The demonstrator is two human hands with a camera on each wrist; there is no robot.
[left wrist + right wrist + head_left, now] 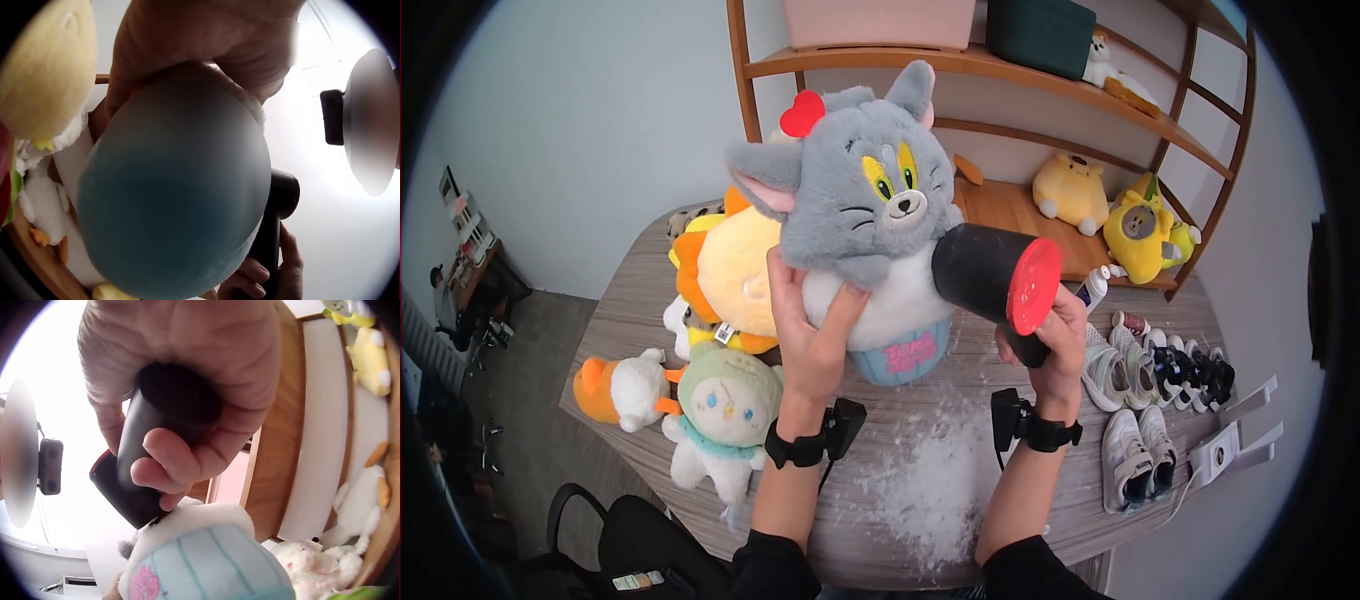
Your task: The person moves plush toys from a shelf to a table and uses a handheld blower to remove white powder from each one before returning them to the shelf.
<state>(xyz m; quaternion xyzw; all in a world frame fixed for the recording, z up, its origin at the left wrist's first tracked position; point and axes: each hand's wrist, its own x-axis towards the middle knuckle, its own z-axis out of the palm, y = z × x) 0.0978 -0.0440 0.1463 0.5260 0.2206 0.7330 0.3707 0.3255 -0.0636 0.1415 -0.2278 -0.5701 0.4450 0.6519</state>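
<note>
A grey plush cat (840, 190) with a red heart on its head sits in a light blue cupcake base (900, 355), held up over the table. My left hand (812, 345) grips the cat's white lower body from the side, thumb across the front. In the left wrist view the rounded blue underside (169, 219) fills the middle. My right hand (1055, 345) holds a black hair dryer (975, 265) with a red rear end by its handle (134, 447). The dryer's front end meets the cat's side, at the white part under the face.
White powder (935, 490) is scattered on the wooden table (850, 500). Several plush toys, including a green-hooded one (730, 395), lie at left. Small shoes (1125, 460) and a white stand (1225, 450) are at right. A wooden shelf (1000, 75) with bins stands behind.
</note>
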